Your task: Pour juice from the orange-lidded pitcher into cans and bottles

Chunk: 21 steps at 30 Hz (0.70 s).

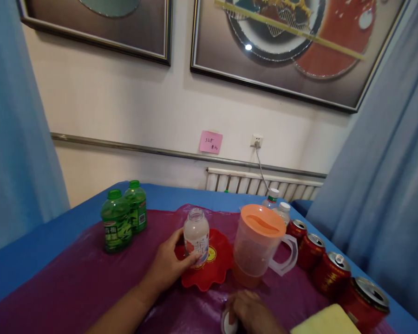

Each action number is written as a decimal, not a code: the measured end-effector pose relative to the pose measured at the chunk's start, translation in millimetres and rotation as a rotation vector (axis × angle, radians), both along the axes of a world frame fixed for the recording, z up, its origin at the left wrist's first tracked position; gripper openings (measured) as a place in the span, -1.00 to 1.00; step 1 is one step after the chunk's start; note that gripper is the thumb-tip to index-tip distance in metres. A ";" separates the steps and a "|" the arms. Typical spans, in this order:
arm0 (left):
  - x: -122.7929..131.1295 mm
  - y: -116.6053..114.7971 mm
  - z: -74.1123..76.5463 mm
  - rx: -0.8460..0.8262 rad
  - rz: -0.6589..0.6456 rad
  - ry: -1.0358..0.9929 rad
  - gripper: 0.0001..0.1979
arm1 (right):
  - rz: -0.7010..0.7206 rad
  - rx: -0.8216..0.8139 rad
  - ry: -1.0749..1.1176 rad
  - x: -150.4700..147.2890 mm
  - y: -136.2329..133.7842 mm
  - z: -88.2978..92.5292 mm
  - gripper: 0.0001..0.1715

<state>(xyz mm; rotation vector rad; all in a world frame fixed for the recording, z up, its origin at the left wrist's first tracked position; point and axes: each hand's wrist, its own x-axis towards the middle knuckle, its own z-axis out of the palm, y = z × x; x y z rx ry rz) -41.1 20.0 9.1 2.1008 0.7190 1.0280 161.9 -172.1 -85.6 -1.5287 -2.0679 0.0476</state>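
1. left hand [172, 257]: wraps the lower body of a clear bottle [197, 234], thumb across the label. bottle is roughly upright, in front of or over a red dish [225, 250]; whether its base touches the dish cannot be told.

2. right hand [252, 311]: fingers curl down beside a round pale object [229, 323] near the bottom edge of view. blur hides whether it is gripped or merely touched.

3. handling, judged: steadying the bottle works best with a firm, even grip low on the body and the mouth level. hard squeezing could push contents out, since no cap sits on the neck. the right hand is best moved slowly, being near the pitcher [251, 255].

4. containers: the bottle looks cloudy and pale inside (liquid or glare, uncertain). the pitcher, under an orange lid [263, 221], shows amber liquid low down.

5. two green bottles [116, 225] [136, 208] stand at left; their fill is unclear through the tint. two clear bottles with white caps [273, 197] [284, 211] stand behind the pitcher.

6. four red cans [365, 304] line the right side; the nearest has a dark opening on top, contents unseen.
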 end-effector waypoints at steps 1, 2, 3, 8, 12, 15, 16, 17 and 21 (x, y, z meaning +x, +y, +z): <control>0.5 0.6 -0.7 0.006 0.002 0.009 -0.42 | -0.043 -0.042 -0.017 0.3 -3.8 0.9 -0.71; 1.0 1.2 -1.3 0.016 0.006 0.021 -0.42 | -0.080 -0.073 -0.019 -0.4 -8.0 3.5 -0.70; 1.4 1.8 -1.8 0.027 0.009 0.036 -0.42 | -0.108 -0.086 -0.010 -1.7 -12.4 7.1 -0.69; 3.3 5.7 -2.4 0.082 0.019 0.072 -0.40 | -0.200 0.046 -0.032 -2.0 -43.0 21.9 -0.68; 5.5 9.7 -3.9 0.103 0.042 0.075 -0.36 | -0.332 0.006 0.042 22.5 -83.9 36.1 -0.79; 7.5 10.9 -4.8 0.122 0.057 0.080 -0.32 | -0.443 -0.185 0.115 46.1 -112.2 51.7 -0.62; 8.0 10.9 -4.5 0.129 0.063 0.091 -0.30 | -0.483 -0.231 0.108 52.4 -118.9 55.2 -0.56; 8.5 10.7 -3.9 0.134 0.070 0.103 -0.28 | -0.521 -0.256 0.087 57.4 -124.1 57.2 -0.51; 9.2 9.1 0.2 0.144 0.088 0.128 -0.27 | -0.607 -0.275 -0.025 66.3 -137.3 53.1 -0.55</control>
